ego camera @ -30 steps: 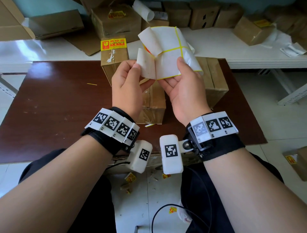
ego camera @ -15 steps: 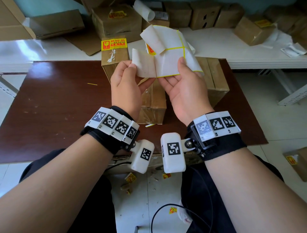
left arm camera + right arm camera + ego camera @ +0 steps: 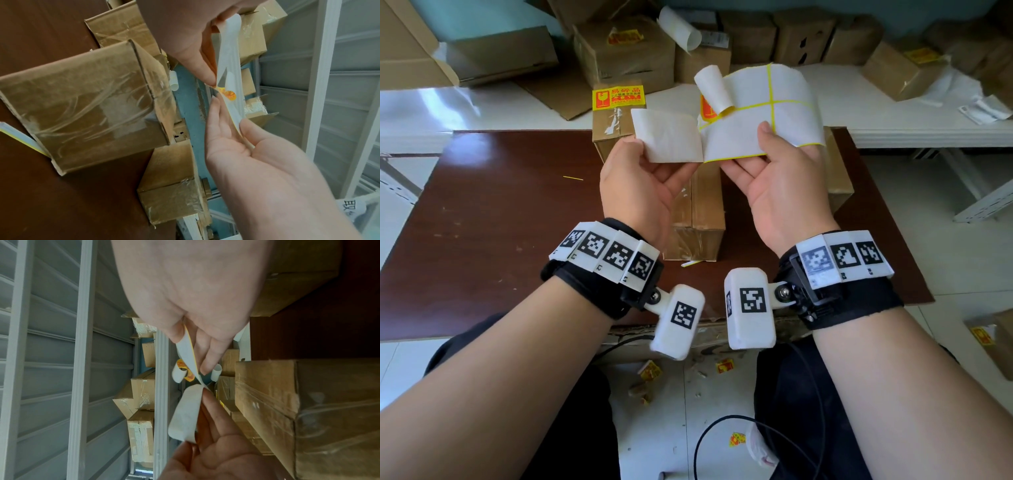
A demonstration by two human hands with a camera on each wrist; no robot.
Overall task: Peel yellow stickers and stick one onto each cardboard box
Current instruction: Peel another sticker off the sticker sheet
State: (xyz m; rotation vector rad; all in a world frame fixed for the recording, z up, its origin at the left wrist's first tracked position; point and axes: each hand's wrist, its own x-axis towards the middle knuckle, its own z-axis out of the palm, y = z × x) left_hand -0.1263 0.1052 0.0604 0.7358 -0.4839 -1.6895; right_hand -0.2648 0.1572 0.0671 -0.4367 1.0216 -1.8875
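My left hand (image 3: 640, 147) pinches a peeled sticker (image 3: 667, 135) by its left edge, white back toward me; the sticker's right edge still meets the backing sheet. My right hand (image 3: 767, 137) grips that white, yellow-lined backing sheet (image 3: 763, 113), thumb on top. Another sticker (image 3: 714, 90) curls up from the sheet's top left. The right wrist view shows the sticker (image 3: 185, 415) and the sheet (image 3: 188, 350) joined at one edge. Below the hands, three cardboard boxes stand on the brown table (image 3: 482, 222): the far-left box (image 3: 613, 137) bears a yellow label (image 3: 618, 97); beside it are a middle box (image 3: 702, 212) and a right box (image 3: 837, 171).
Behind the table a white bench (image 3: 893, 113) carries several more cardboard boxes (image 3: 626, 51) and loose backing paper. Yellow sticker scraps (image 3: 650, 371) and a black cable (image 3: 722, 431) lie on the tiled floor by my knees.
My left hand has pulled the sticker out to the left, so more of it has come off the sheet and it lies flatter. The right hand has held the sheet nearly still.
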